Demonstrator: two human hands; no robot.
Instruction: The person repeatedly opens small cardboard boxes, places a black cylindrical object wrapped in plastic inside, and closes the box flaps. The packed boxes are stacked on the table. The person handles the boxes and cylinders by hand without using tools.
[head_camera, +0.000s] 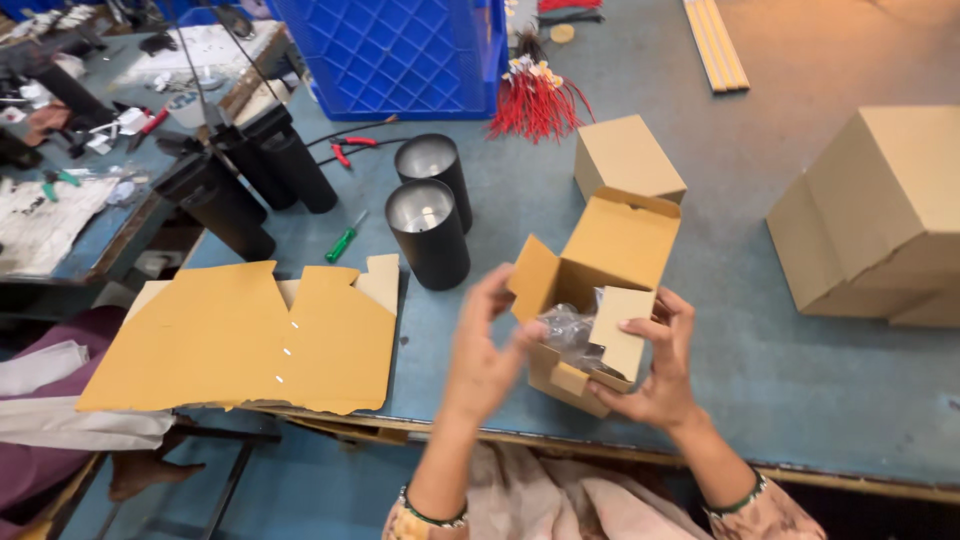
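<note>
two hands work one open carton (612, 245), and i place everything else from that carton, largest first. the grey-blue table (800, 390) carries it near the front edge. well beyond it to the left stands a blue plastic crate (400, 50). to its right, apart from it, sits a stack of big closed cartons (880, 210). to its left a flat cardboard sheet (250, 340) lies unfolded. just left of the carton stand two black cylinders (430, 235), open ends up, with more black tubes (250, 180) further left. just behind it is a small closed box (625, 155), and past that a bundle of red wires (535, 100). a green screwdriver (343, 243) lies left of the cylinders.

the carton is tilted towards me with all its flaps up, and something wrapped in clear plastic (570, 330) sits inside, the wrap bulging above the rim. the left hand (485, 350) has its fingers curled, tips pinching the edge of the left side flap. the right hand (655, 375) cups the carton's lower right corner, thumb pressed on the front flap, fingers closed underneath.

i judge this the flap-handling stage, with the item already seated. a clean fold would call for the plastic pushed below the rim and the side flaps going in first.
</note>
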